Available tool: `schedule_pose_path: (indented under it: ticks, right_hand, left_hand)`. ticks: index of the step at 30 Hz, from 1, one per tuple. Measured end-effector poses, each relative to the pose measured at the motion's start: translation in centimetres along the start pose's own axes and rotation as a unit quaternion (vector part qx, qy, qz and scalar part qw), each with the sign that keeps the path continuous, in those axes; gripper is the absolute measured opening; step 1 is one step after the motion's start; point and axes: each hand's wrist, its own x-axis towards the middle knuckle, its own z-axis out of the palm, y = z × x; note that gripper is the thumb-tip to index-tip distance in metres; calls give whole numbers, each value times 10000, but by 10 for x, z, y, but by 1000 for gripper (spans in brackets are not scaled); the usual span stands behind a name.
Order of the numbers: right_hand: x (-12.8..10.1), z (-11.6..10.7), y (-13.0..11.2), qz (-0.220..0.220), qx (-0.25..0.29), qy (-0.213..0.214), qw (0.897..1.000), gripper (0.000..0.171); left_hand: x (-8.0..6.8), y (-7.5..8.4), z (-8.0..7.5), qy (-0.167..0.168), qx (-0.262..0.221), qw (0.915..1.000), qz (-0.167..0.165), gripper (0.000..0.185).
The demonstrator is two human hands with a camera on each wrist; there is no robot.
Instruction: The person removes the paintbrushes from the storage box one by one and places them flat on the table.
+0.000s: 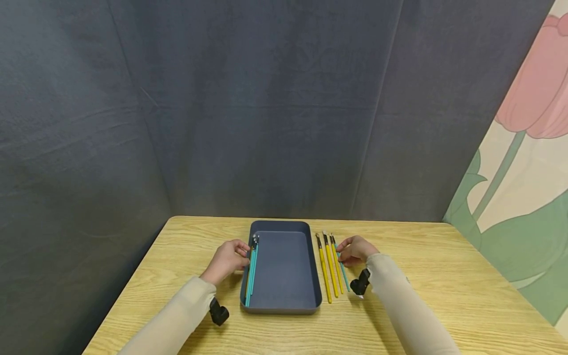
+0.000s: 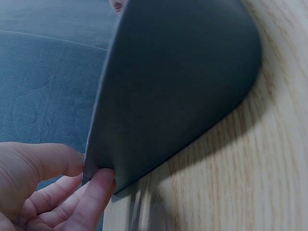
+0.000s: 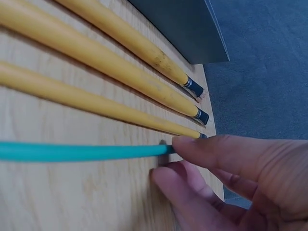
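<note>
A dark blue-grey tray (image 1: 284, 268) lies in the middle of the wooden table (image 1: 443, 276). A few teal brushes (image 1: 251, 273) lie along its left inner side. My left hand (image 1: 228, 259) is at the tray's left rim; in the left wrist view its thumb (image 2: 45, 161) and a finger (image 2: 96, 192) pinch the rim of the tray (image 2: 178, 86). Right of the tray lie three yellow brushes (image 1: 329, 268) (image 3: 120, 62) and one teal brush (image 1: 344, 277) (image 3: 72, 152). My right hand (image 1: 355, 250) (image 3: 166, 161) pinches the far end of that teal brush, which lies on the table.
A dark grey cloth backdrop (image 1: 266, 108) hangs behind and left of the table. A wall with a painted flower (image 1: 528, 148) stands at the right. Black wrist mounts (image 1: 360, 283) sit on both sleeves. Bare wood extends right of the brushes and in front of the tray.
</note>
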Motion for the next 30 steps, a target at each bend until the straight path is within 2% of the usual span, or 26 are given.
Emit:
schedule_pose_path:
  ticks: [7,13,24,30]
  right_hand:
    - [-3,-5,-9,-194,15,-132,9997,31]
    - [-6,-1,-33,-586,186,-409,9973,36]
    - [-23,42,-92,-954,958,-1371,9813,32]
    - [-21,67,-112,-912,1169,-1623,9755,38]
  left_hand:
    - [-1,0,0,-43,82,10000,-17,32]
    - [-1,1,0,-52,62,10000,-14,32]
    - [-2,4,-1,-20,96,9999,30,33]
    - [-3,4,0,-16,148,9999,25,33]
